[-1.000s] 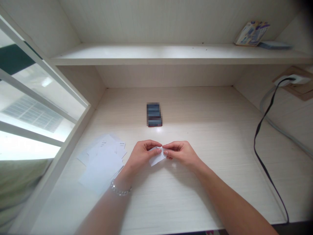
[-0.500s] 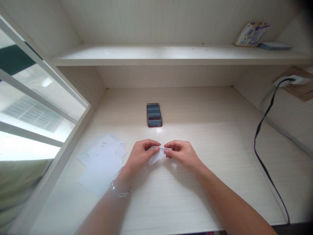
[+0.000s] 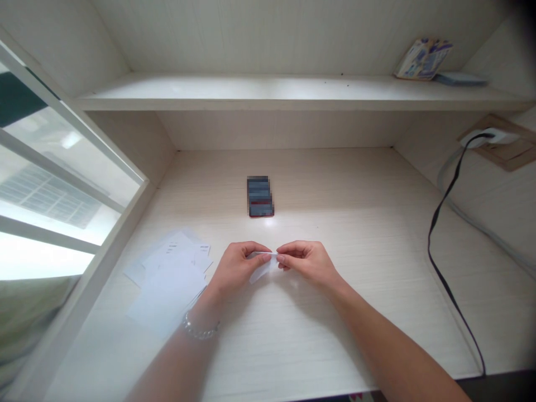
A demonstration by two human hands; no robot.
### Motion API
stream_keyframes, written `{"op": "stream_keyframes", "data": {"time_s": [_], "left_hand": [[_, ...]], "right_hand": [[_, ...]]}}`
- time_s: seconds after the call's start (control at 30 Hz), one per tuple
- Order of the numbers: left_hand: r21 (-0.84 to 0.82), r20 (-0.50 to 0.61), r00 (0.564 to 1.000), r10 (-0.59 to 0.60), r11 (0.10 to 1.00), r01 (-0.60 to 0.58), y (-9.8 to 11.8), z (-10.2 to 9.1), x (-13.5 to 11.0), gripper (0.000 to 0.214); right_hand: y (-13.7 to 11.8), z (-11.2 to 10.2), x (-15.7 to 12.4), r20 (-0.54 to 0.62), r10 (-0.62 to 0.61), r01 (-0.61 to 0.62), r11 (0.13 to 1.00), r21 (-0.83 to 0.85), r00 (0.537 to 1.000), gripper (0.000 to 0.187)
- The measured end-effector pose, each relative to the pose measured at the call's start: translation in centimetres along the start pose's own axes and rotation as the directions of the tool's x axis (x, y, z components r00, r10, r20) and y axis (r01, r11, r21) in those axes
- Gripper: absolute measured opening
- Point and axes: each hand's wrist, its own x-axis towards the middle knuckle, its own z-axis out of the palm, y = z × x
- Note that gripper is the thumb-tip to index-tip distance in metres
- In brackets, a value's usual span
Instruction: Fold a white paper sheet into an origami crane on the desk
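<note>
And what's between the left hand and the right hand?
A small white paper; the left hand and right hand pinch it, as the head view shows.

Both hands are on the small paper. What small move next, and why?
Probably slide the right hand along the paper's upper edge to press it flatter: its thumb and fingers already pinch that edge's right end, and the left hand grips the other side, so could brace it.
</note>
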Motion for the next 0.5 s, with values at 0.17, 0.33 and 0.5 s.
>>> {"op": "stream_keyframes", "data": {"time_s": [0.17, 0.33, 0.5], "left_hand": [[-0.007, 0.003, 1.000, -0.005, 1.000, 0.005, 0.05, -0.12, 0.03, 0.022], [-0.010, 0.001, 1.000, -0.007, 1.000, 0.007, -0.24, -0.14, 0.09, 0.022], [-0.050, -0.009, 0.999, -0.041, 0.998, 0.040, -0.49, -0.19, 0.17, 0.024]], "right_hand": [[-0.05, 0.03, -0.20, -0.007, -0.040, 0.040, 0.998, -0.044, 0.999, 0.023], [-0.07, -0.08, -0.32, 0.034, -0.123, 0.127, 0.985, -0.117, 0.992, 0.021], [0.08, -0.62, 0.16, 0.033, -0.096, 0.098, 0.993, -0.070, 0.995, 0.027]]}}
